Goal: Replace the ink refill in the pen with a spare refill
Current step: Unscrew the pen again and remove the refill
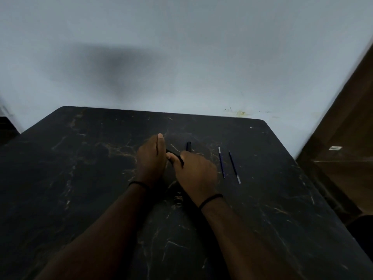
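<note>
We see 2 bare forearms reaching over a black marbled desk (80, 178) that stands against a pale grey wall (181, 57). Each wrist wears a thin black band.

The left hand (151, 160) and right hand (196, 172) meet near the middle of the desk, close together, with a black pen (175, 155) held between them. The left hand's fingers are curled shut around one end of the pen, thumb pointing away from us. The right hand's fingers and thumb pinch the other end, where the pen lies slanted across the gap between the hands. The view is dim and blurred, so we cannot tell whether the pen is whole or partly taken apart.

Just beyond the right hand, a short black piece (188, 146) lies on the desk, possibly the pen's cap.

To the right of the hands, 2 thin refills lie on the desk, side by side and slightly apart: a blue refill (221, 163) nearer the hand, and a dark refill (234, 167) further right.
</note>
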`<state>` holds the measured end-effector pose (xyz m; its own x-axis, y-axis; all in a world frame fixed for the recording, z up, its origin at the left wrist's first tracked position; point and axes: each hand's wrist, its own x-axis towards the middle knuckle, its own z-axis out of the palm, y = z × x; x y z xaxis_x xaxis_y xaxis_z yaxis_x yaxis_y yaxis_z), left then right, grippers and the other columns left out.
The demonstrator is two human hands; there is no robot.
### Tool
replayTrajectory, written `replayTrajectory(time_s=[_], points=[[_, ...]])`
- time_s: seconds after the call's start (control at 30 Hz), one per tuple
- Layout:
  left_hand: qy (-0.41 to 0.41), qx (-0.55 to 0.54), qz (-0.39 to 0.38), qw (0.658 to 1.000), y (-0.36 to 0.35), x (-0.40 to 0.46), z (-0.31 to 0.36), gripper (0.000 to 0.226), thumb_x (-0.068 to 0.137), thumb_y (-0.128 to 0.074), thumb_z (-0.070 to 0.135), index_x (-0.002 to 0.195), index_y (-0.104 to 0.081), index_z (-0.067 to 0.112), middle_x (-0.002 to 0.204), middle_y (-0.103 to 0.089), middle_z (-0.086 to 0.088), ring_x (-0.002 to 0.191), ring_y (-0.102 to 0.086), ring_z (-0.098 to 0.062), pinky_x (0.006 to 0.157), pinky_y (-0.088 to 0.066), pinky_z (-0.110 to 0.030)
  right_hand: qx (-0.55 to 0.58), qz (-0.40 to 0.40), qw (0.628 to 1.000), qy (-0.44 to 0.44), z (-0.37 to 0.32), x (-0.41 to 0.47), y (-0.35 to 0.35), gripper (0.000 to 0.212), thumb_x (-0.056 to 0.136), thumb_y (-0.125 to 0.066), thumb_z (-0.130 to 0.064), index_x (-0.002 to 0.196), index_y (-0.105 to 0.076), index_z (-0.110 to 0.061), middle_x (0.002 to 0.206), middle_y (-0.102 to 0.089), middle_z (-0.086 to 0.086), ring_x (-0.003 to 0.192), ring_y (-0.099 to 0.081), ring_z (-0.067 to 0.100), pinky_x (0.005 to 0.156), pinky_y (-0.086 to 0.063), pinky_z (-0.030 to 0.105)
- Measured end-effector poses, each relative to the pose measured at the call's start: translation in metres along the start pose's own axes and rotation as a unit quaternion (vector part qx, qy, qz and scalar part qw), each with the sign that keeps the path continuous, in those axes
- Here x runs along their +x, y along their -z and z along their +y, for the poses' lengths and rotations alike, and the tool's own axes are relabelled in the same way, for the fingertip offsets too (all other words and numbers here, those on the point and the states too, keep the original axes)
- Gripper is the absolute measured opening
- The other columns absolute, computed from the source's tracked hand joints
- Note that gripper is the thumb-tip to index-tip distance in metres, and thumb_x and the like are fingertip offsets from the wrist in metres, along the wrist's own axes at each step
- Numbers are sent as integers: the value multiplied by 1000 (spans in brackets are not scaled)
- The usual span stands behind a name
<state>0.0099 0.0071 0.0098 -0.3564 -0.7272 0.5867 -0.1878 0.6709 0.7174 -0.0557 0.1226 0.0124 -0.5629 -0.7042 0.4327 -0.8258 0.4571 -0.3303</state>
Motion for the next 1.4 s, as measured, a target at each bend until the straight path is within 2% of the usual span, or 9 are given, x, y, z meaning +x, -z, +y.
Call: replayTrajectory(time_s=[0.13, 0.3, 0.47, 0.7, 0.9, 1.03, 1.17, 1.33, 1.4], points=[[68, 31, 15, 997, 7, 3, -6, 41, 103, -33, 34, 63, -39, 25, 59, -41, 5, 54, -38, -13, 53, -34, -36, 16, 39, 999, 13, 3, -3, -1, 43, 98, -40, -64, 72, -41, -30, 61, -40, -10, 51, -38, 7, 45, -18, 24], [107, 197, -86, 971, 21, 15, -30, 43, 102, -40, 34, 67, -55, 15, 71, -56, -6, 65, -54, -23, 55, -36, -32, 54, 87, 994, 22, 12, 2, 1, 29, 99, -54, -28, 122, -59, -12, 104, -68, 9, 93, -63, 27, 75, -52, 40], [77, 315, -132, 937, 24, 17, -27, 39, 102, -42, 33, 94, -65, 3, 101, -57, -23, 98, -55, -37, 86, -42, -43, 96, 95, 991, -10, 16, 5, -1, 19, 101, -42, -24, 112, -54, -14, 93, -63, 7, 82, -60, 24, 66, -43, 33], [135, 350, -123, 919, 19, 19, -29, 37, 99, -48, 38, 112, -57, 4, 122, -51, -22, 112, -51, -39, 94, -41, -46, 77, 149, 985, -30, 17, 0, 9, 36, 105, -43, -38, 132, -60, -20, 112, -72, -1, 100, -65, 16, 76, -28, 16], [-10, 76, 39, 996, 17, 14, -17, 11, 100, -51, 22, 95, -60, 16, 97, -58, -4, 87, -49, -13, 77, -41, -29, 141, 181, 973, -38, 15, -3, 17, 16, 105, -47, -25, 110, -57, -15, 82, -61, 0, 66, -55, 14, 58, -35, 27], [131, -219, -33, 966, 5, 6, 4, 22, 99, -54, 30, 108, -68, 17, 101, -72, 2, 62, -52, -2, 56, -43, -17, 244, 73, 965, -56, 16, -1, 10, 24, 107, -40, -29, 104, -62, -20, 77, -58, -9, 70, -54, 4, 60, -34, 15], [222, -428, -223, 847, 4, 1, 8, 43, 98, -46, 33, 128, -59, 6, 127, -67, -10, 46, -31, -6, 46, -17, -26, 420, -4, 900, -117, 9, 4, 4, 31, 108, -39, -21, 98, -66, -8, 62, -50, -7, 51, -43, 1, 53, -34, 19], [211, -507, -318, 773, 9, 2, 2, 40, 97, -47, 28, 130, -56, 8, 137, -60, -13, 46, -37, 2, 45, -16, -19, 691, -249, 651, -190, 10, 3, 14, 38, 108, -40, -33, 98, -71, -13, 58, -40, -8, 40, -24, 1, 35, -19, 13], [204, -534, -337, 748, 11, 4, 0, 46, 93, -57, 34, 132, -55, 9, 139, -58, -14, 47, -42, 2, 46, -16, -18, 718, -305, 594, -194, 16, 4, 18, 41, 107, -42, -35, 98, -76, -14, 58, -38, -8, 41, -23, 1, 35, -18, 12]])
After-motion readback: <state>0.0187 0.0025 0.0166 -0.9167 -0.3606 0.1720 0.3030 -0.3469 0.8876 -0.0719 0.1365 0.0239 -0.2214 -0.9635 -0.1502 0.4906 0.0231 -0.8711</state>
